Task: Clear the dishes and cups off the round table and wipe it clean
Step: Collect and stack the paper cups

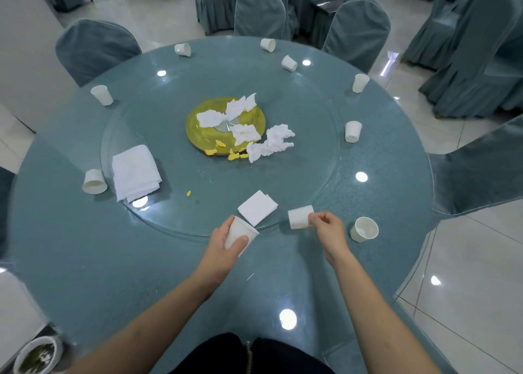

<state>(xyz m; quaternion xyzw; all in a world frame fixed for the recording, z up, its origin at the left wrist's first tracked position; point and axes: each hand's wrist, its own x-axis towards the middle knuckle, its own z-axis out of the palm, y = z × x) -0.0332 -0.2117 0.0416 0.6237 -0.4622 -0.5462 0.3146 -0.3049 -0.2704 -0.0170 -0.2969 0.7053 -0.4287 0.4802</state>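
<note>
Cups lie scattered round the rim of the round table (85, 260), some upright, some tipped over. At the near edge the left hand (223, 249) has its fingers and thumb curled round one paper cup (240, 235), held tilted just above the glass. The right hand (328, 229) pinches the rim of a second cup (300, 217), which lies on its side at the near edge of the glass turntable (311, 136). Between the two hands a folded napkin (257, 207) lies flat on the turntable's near edge. Just right of the right hand an upright cup (364, 229) stands apart from it. At the table's centre a yellow plate (203, 136) carries crumpled tissues (243, 119), with more tissue and yellow scraps (235, 155), possibly peel, spilling over its near edge. A folded white towel (135, 172) sits at the turntable's left edge, beside a tipped cup (94, 181). Covered chairs (96, 48) ring the far side.
</note>
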